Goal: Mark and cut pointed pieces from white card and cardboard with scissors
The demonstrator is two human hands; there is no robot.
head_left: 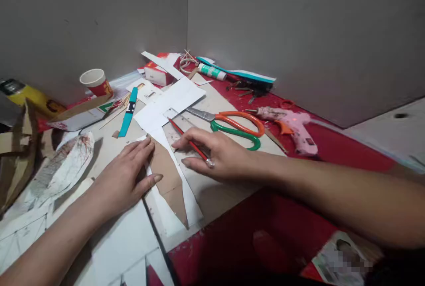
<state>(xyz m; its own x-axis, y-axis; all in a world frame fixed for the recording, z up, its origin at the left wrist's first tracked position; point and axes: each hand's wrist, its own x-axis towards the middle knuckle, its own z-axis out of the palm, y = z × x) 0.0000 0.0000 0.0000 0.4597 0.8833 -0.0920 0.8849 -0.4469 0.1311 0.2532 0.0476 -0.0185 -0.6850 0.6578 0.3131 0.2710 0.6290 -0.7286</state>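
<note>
Left hand [124,175] is lying flat, fingers spread narrowly, pressing a brown cardboard cutout [169,179] onto white paper [191,204] near the middle of the work surface. Right hand [215,155] is resting just right of the cutout, fingers loosely closed around a red pencil [191,143] whose tip is pointing far-left over a clear ruler [177,122]. Orange-and-green scissors [237,126] are lying just beyond the right hand; a pink glue gun [292,126] is sitting farther right. A paper cup [96,82] is standing at far left.
</note>
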